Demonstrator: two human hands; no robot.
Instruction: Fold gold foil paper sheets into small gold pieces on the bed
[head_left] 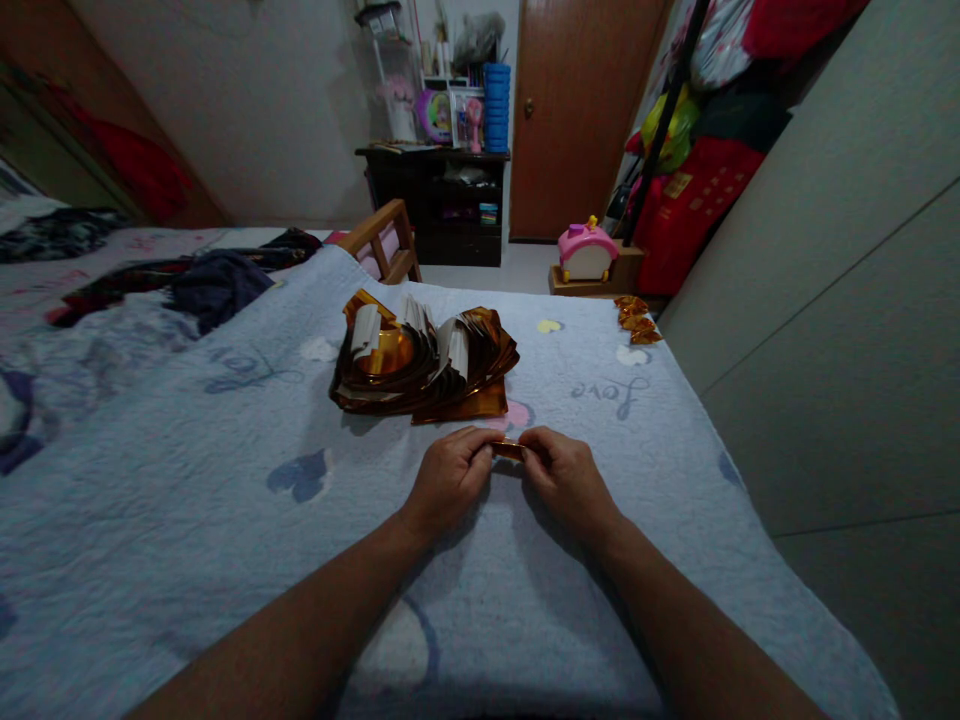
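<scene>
Between my two hands is a small folded strip of shiny gold paper (509, 450). My left hand (452, 468) pinches its left end between thumb and fingers, and my right hand (568, 470) pinches the right end. Both hands sit low over the light blue blanket (352, 560). Just beyond them lies a curled, fanned-out stack of gold-and-white paper sheets (427, 385), with a flat gold sheet (472, 403) sticking out under its near edge. Several folded gold pieces (637, 322) lie together at the blanket's far right corner.
Rumpled dark clothes (225, 285) lie on the left. A wooden chair (386, 240) stands at the far edge, with a dark shelf unit (431, 205) behind it. A pink toy house (587, 250) and red bags (694, 215) are at the back right, beside a pale cabinet (840, 330).
</scene>
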